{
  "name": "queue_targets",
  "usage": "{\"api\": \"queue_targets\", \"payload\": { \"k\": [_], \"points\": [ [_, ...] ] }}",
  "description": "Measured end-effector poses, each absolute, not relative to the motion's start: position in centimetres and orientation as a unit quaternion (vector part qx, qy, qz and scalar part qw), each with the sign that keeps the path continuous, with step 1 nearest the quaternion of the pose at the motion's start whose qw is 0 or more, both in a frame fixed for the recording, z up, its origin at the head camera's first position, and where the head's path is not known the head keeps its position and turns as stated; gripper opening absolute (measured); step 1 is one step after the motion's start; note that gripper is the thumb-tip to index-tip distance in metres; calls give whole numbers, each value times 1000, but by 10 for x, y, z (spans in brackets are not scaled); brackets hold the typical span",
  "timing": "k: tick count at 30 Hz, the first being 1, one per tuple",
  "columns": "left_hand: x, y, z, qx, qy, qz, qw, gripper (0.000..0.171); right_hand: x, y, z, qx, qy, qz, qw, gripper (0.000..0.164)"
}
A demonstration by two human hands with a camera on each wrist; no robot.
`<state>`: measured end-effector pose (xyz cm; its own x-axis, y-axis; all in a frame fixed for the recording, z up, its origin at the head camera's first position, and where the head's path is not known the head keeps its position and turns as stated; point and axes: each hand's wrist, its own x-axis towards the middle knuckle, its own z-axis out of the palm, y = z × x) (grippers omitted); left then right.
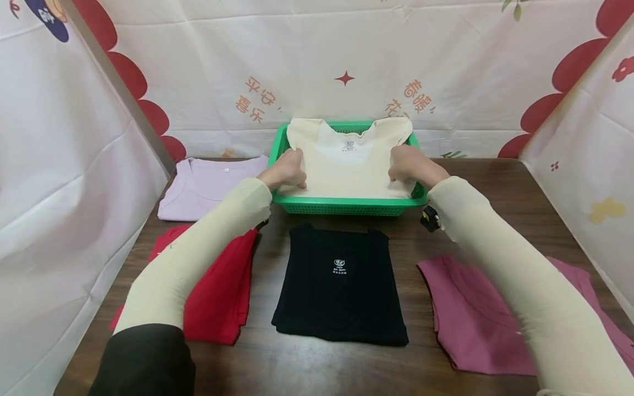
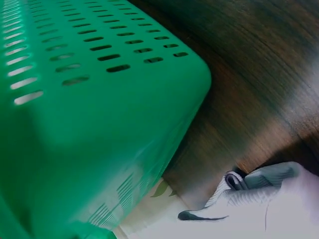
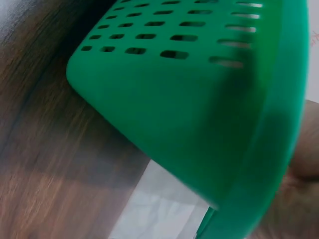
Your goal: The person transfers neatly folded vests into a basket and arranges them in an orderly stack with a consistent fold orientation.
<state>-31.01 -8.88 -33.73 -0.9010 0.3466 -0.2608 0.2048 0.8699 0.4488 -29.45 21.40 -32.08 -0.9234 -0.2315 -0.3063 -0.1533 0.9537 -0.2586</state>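
Note:
A cream folded shirt [image 1: 346,170] with a small printed label at its neck lies in a green plastic basket [image 1: 342,202], its shoulders leaning up over the back rim. My left hand [image 1: 289,168] holds the shirt's left side, above the basket's left end. On the opposite side, my right hand [image 1: 413,164] grips the shirt's right edge with curled fingers. The left wrist view is filled mostly by the slotted basket wall [image 2: 99,114], with no hand showing. Part of the right hand [image 3: 301,169] appears behind the basket rim in the right wrist view.
Folded shirts lie on the dark wooden table [image 1: 262,357]: lilac [image 1: 198,184] at back left, red [image 1: 223,297] under the left forearm, black [image 1: 339,291] in front of the basket, pink [image 1: 475,319] under the right forearm. A printed white cloth [image 1: 317,60] hangs behind.

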Motion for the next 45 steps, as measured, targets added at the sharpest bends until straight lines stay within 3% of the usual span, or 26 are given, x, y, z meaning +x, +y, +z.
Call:
{"api": "queue_targets", "payload": {
  "k": [3,9,20,23,37,45],
  "points": [
    [-311,-90,-340,148,951,212,170,78,-296,211,-322,-90,973,-105,182,9],
    [-311,-90,-345,153,950,217,162,45,-297,205,-329,-94,974,-93,185,4],
    [-307,-86,-351,154,953,203,165,23,-295,203,-342,-102,971,-84,200,6],
    [-306,-85,-352,149,952,205,170,20,-296,202,-345,-105,970,-92,201,13],
    [-304,-82,-357,131,953,197,187,21,-298,199,-350,-107,967,-73,222,13],
    [-303,-83,-359,133,954,190,188,12,-299,198,-352,-107,969,-75,209,6]
  ]
}}
